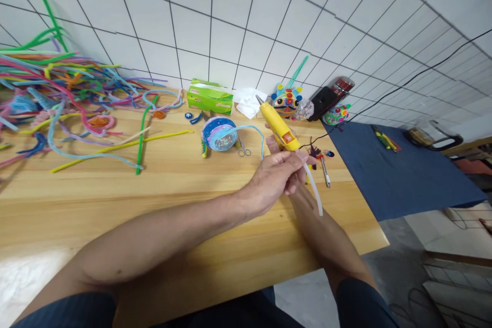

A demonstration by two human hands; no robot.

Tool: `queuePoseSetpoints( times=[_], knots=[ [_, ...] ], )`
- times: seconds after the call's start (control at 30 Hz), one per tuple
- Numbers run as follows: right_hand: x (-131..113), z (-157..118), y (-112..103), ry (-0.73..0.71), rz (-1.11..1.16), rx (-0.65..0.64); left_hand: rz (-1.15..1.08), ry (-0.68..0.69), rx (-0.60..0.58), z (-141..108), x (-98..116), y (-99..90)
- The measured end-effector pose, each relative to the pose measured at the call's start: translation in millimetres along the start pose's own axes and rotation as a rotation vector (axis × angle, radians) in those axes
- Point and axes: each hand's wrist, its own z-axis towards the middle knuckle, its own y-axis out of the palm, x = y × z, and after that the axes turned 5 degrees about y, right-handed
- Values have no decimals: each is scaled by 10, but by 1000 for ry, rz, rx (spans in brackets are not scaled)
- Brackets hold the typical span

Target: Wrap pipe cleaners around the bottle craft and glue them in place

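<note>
right now, the left hand (277, 173) has its thumb and fingertips pinched together on the translucent glue stick (315, 193), right where it enters the back of the yellow glue gun (277, 125). the free end of the stick hangs below those fingers, over the right forearm. the right hand (273, 144) is mostly hidden behind the gun; its visible fingers are curled and closed around the gun's underside, though i cannot tell where its thumb sits. the gun is held in the air above the wooden table (172, 182), its nozzle pointing up and away from both hands, toward the white tissue (249, 103) by the wall.

to the left of the right fingers is a ball (219, 134) wrapped in blue, purple and pink fuzzy strands, a light blue one trailing from it toward the hands. small scissors (244, 151) lie between ball and fingers. beyond the ball stands a green tissue box (210, 96). farther left of the fingers, a yellow pipe cleaner (123, 150) crosses a green pipe cleaner (142, 138), near a big colourful heap (57, 77).

just right of the left fingers lies a slim cutter (326, 173). past the gun, a button-covered face (286, 101) leans near the wall, and farther right of the fingers spreads a dark blue cloth (392, 169).
</note>
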Motion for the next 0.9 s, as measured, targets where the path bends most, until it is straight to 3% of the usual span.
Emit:
queuePoseSetpoints(
  times=[0.13, 0.73, 0.9],
  knots=[
    [-66, 3, -39, -3, 26, -52, 19, 4, 0, 11, -14, 1],
    [-86, -8, -54, 18, -42, 33, 18, -6, 22, 16, -18, -6],
    [-64, 12, -114, -8, 29, -31, 4, -6, 18, 16, 3, 10]
  ],
)
